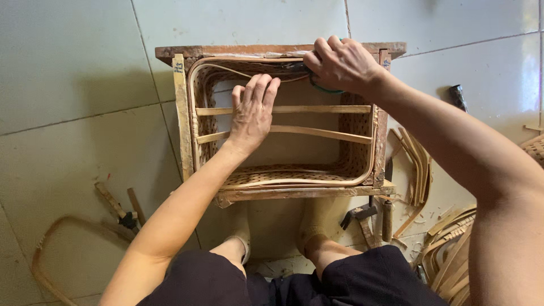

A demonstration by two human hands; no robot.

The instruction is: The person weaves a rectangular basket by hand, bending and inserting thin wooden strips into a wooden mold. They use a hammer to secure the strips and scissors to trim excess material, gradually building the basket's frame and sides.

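Rectangular woven cane basket (pixel 351 164) sits in worn wooden frame (pixel 184 130) on tiled floor (pixel 73 85). Left hand (pixel 252 110) flat, fingers spread on bamboo slat (pixel 317 109). Right hand (pixel 340 63) clenched round dark tool at far rim. Looks light, springy; grip by rim, not weave.

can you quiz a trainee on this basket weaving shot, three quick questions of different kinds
1. True or false: the left hand lies flat with fingers spread inside the woven basket.
2. What surrounds the basket? A) a wooden frame B) a metal cage C) a cardboard box
3. Which hand is closed around something at the far rim, where a bit of green shows beneath it?

Key
1. True; it rests over the bamboo cross slats.
2. A
3. The right hand; what it grips is mostly hidden.
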